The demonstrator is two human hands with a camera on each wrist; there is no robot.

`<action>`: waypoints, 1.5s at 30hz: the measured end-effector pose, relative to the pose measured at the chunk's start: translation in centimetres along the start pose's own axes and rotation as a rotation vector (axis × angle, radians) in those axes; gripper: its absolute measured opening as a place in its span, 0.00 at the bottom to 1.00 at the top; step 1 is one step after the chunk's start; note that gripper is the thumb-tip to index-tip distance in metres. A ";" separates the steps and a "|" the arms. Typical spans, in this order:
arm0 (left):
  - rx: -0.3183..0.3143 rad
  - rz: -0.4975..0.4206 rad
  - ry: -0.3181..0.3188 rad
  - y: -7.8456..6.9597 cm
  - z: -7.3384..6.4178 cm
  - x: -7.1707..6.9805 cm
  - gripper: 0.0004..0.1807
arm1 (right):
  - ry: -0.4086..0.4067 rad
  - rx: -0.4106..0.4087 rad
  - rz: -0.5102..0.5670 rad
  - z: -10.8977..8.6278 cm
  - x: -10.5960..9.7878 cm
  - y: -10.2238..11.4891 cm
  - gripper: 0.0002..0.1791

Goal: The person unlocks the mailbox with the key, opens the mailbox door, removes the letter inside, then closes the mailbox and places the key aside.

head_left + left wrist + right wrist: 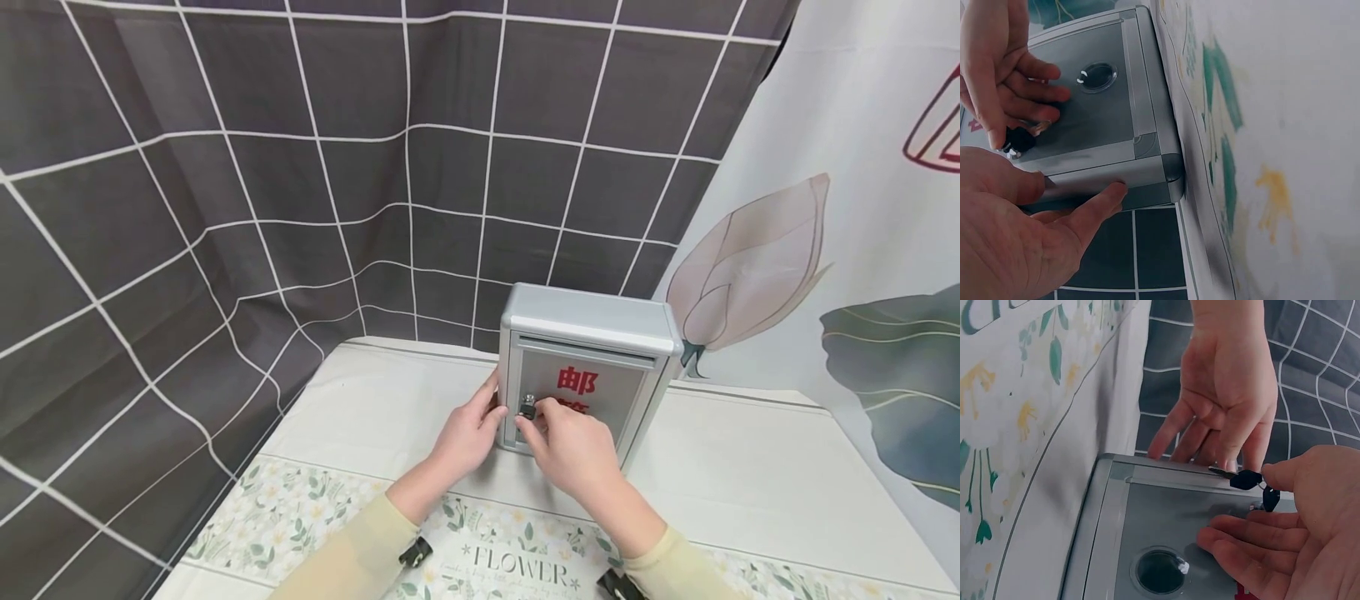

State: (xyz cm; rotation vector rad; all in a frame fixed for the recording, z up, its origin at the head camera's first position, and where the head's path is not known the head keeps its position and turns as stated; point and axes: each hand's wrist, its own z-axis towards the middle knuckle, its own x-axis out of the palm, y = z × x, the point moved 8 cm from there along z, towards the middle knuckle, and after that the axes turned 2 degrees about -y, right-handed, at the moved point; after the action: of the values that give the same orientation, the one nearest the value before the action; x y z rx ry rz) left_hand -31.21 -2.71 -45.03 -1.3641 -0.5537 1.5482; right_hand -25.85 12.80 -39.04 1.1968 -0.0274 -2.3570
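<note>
Head view: right hand [576, 448] pinches keys [527, 410] at the near left of the mailbox [615, 400]; left hand [467, 433], fingers extended, touches its left side; off-axis twisting could jam a key or shift the mailbox

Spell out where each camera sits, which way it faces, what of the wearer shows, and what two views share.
Head: on the head, facing forward and down at the gray box; left hand, right hand and sleeves show.
Left wrist: facing the box's front and side; both hands show, left nearer.
Right wrist: facing the box's front and the keys; both hands show, right nearer.
Shared: both wrist views show the round window on the box's front.
</note>
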 end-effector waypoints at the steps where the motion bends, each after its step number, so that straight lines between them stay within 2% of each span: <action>1: -0.001 0.000 -0.001 0.0 0.0 0.0 0.35 | -0.010 -0.008 -0.013 0.0 0.1 0.0 0.18; 9: -0.015 -0.009 -0.002 0.0 -0.2 -0.2 0.35 | -0.090 -0.081 -0.078 0.1 -0.2 1.0 0.19; 13: -0.018 -0.010 -0.008 -0.1 -0.2 -0.2 0.35 | -0.136 -0.108 -0.087 -0.1 0.1 0.9 0.24; 22: -0.014 -0.006 0.000 -0.3 -0.1 -0.3 0.35 | -0.090 -0.037 -0.067 -0.2 1.2 0.1 0.29; 28: -0.014 -0.011 0.002 -0.4 -0.1 -0.4 0.35 | -0.039 0.046 0.015 0.1 0.6 0.8 0.21; 31: -0.009 -0.009 0.001 -0.4 -0.1 -0.4 0.35 | -0.030 0.077 0.036 -0.1 1.1 0.4 0.22; 35: -0.009 0.000 0.001 -0.2 -0.1 -0.4 0.34 | -0.045 0.086 0.057 -0.4 1.8 -0.3 0.26; 40: -0.010 0.004 0.000 -0.1 0.0 -0.4 0.34 | -0.049 0.081 0.084 -0.5 2.5 -0.8 0.25; 45: 0.002 0.015 -0.004 -0.3 0.0 -0.5 0.34 | -0.039 0.088 0.125 -0.6 2.3 -0.6 0.30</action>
State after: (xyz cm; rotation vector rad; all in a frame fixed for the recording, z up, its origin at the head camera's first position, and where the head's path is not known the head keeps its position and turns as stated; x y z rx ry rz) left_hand -31.19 -3.06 -44.54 -1.3673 -0.5450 1.5635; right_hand -26.79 12.40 -41.25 1.1550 -0.2146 -2.2897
